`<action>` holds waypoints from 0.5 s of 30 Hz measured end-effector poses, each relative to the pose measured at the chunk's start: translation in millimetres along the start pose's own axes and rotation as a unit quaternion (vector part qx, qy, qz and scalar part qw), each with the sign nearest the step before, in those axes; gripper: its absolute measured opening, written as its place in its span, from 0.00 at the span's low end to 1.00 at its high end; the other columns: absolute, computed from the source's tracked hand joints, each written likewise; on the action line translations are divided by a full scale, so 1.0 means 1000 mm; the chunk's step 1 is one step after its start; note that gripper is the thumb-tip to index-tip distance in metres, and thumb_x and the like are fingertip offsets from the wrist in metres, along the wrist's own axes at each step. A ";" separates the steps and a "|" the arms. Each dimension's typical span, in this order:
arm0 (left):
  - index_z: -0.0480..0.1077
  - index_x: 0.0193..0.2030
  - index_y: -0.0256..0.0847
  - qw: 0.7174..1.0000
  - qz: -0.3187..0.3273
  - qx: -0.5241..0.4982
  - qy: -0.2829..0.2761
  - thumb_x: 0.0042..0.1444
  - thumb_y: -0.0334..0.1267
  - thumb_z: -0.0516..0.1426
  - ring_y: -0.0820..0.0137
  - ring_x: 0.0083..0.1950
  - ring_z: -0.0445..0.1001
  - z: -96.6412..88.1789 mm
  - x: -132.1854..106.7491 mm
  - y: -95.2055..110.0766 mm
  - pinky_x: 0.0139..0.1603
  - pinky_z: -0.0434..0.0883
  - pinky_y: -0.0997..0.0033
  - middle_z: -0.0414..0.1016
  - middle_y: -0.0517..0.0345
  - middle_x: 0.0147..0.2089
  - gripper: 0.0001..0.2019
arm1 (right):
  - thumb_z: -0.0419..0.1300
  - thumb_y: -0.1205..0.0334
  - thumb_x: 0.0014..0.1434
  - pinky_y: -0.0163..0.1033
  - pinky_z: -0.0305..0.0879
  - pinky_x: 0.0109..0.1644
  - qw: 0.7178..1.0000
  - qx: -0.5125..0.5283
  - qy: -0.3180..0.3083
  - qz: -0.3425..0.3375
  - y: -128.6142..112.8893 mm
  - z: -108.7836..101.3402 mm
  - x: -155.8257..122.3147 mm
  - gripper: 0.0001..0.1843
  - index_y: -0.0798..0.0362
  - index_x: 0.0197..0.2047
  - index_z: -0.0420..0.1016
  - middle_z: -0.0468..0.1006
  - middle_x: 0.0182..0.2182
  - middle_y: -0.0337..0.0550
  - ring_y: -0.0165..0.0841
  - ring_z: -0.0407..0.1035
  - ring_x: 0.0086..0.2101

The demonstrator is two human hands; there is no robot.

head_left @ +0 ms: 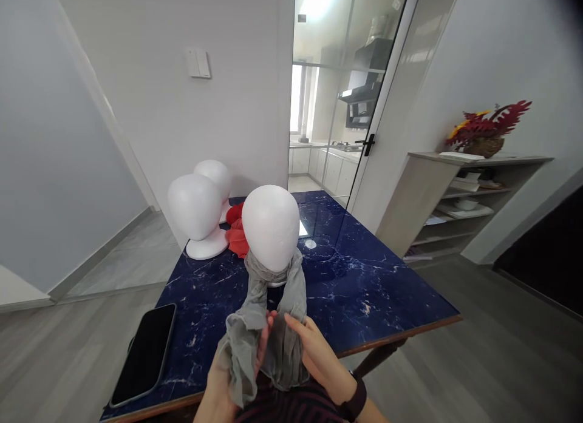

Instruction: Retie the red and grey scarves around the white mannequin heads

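A white foam mannequin head (272, 226) stands on the table in front of me. Around its neck runs a sheer grey scarf (291, 298), both ends hanging down toward my body. My left hand (221, 377) holds the left end, which drapes over the palm and hides part of the fingers. On the other end is my right hand (316, 350), its thumb in front of the cloth and its other fingers mostly hidden behind it. A dark band circles the right wrist.
Two more white heads (195, 207) stand at the back left of the blue marbled table (359, 283). Red cloth (237, 238) lies behind the middle head. A black phone (144, 353) rests at the left front edge. A shelf unit (437, 198) stands beyond, on the right.
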State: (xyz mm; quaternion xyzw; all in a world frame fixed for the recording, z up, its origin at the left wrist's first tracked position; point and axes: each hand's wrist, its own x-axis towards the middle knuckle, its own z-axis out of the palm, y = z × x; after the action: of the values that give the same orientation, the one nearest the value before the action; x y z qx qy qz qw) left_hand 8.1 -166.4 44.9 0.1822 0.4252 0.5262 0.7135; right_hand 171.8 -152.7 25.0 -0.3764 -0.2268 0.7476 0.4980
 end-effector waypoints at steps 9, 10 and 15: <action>0.71 0.47 0.36 0.995 -0.028 -0.040 0.085 0.52 0.41 0.58 0.55 0.54 0.72 0.043 -0.012 -0.037 0.53 0.71 0.58 0.76 0.45 0.46 0.17 | 0.63 0.44 0.50 0.30 0.58 0.21 0.993 0.068 0.000 0.097 -0.004 0.008 0.007 0.20 0.55 0.27 0.70 0.67 0.15 0.33 0.24 0.59 0.16; 0.71 0.46 0.37 0.994 0.012 0.014 0.110 0.51 0.41 0.59 0.56 0.56 0.69 0.045 -0.011 -0.037 0.56 0.68 0.59 0.74 0.46 0.49 0.16 | 0.61 0.43 0.52 0.31 0.60 0.23 0.992 0.074 -0.026 0.099 -0.006 0.007 0.008 0.21 0.55 0.29 0.72 0.69 0.16 0.35 0.26 0.63 0.18; 0.69 0.50 0.37 0.956 0.133 0.207 0.159 0.54 0.45 0.57 0.57 0.66 0.56 0.040 0.006 -0.034 0.66 0.52 0.60 0.63 0.43 0.62 0.19 | 0.59 0.45 0.55 0.35 0.67 0.33 0.986 0.107 -0.079 0.100 -0.010 0.006 0.010 0.21 0.56 0.36 0.75 0.77 0.24 0.42 0.33 0.73 0.28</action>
State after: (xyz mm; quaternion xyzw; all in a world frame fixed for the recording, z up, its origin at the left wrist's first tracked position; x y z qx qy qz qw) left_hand 60.6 -166.0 41.0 0.2949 0.6042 0.5392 0.5072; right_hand 170.6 -139.1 32.9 -0.2817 -0.1459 0.8407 0.4389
